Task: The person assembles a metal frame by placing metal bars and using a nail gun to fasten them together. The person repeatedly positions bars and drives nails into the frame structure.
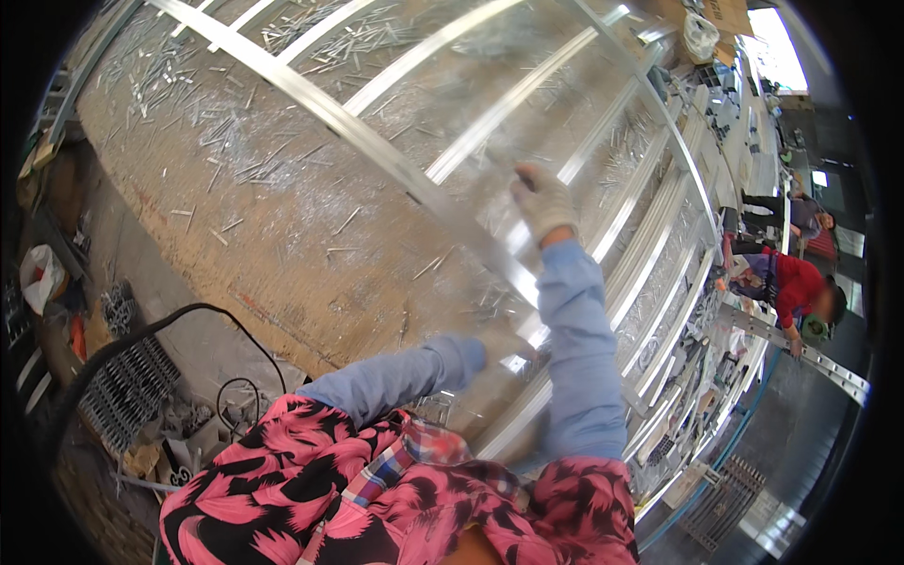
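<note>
A metal frame of long aluminium rails and crossbars lies over a worn wooden tabletop. My right hand, in a pale work glove, is above the crossbars on the right with its fingers curled inward. Whether it holds something small is hidden. Closer to my body, my left hand is a blur beside the near end of the long rail. Its fingers and any contact with the metal cannot be made out. Blue sleeves cover both forearms.
Thin metal offcuts litter the tabletop. A black cable curves past on the left, near stacked metal parts. More long profiles lie to the right. Beyond them, a person in red bends near a perforated metal bar; another person is behind.
</note>
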{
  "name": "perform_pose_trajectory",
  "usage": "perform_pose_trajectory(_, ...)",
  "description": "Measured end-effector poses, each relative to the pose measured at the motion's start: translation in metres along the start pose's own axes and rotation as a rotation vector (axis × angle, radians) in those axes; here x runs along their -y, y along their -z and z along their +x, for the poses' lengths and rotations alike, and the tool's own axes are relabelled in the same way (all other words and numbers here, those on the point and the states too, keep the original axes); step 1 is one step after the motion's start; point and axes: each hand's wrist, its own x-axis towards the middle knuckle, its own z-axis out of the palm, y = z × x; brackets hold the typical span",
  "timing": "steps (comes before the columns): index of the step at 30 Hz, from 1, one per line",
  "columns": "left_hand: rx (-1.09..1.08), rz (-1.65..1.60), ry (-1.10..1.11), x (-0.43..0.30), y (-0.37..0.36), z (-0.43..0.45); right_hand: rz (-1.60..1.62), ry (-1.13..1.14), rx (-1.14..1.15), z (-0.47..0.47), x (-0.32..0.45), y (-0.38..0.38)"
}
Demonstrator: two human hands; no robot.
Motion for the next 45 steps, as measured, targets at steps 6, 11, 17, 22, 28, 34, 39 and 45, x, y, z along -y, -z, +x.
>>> perform_pose_trajectory(6,0.028,0.029,0.049,0.019,-0.005,0.019,-0.146,-0.046,-0.015,0.045,-0.016,0.011)
perform_pose_trajectory(11,0.053,0.068,0.075,-0.017,0.007,-0.005,-0.154,-0.025,-0.093,0.1,-0.043,0.029)
perform_pose_trajectory(17,0.098,0.057,0.14,0.007,-0.003,0.004,-0.425,-0.025,-0.078,0.143,-0.06,0.027)
perform_pose_trajectory(22,0.085,0.2,0.214,0.007,0.005,-0.004,-0.172,0.204,-0.198,0.138,-0.035,0.003)
perform_pose_trajectory(28,0.045,0.278,0.239,0.003,0.003,-0.009,0.013,0.386,-0.196,0.121,0.012,0.001)
perform_pose_trajectory(34,0.03,0.29,0.233,-0.003,0.001,-0.012,-0.022,0.608,-0.153,0.105,0.1,-0.004)
perform_pose_trajectory(39,0.04,0.265,0.217,-0.002,0.002,-0.007,0.061,0.59,-0.053,0.11,0.135,-0.041)
perform_pose_trajectory(45,0.066,0.263,0.193,-0.011,0.001,0.002,-0.264,0.397,0.113,0.171,0.167,-0.036)
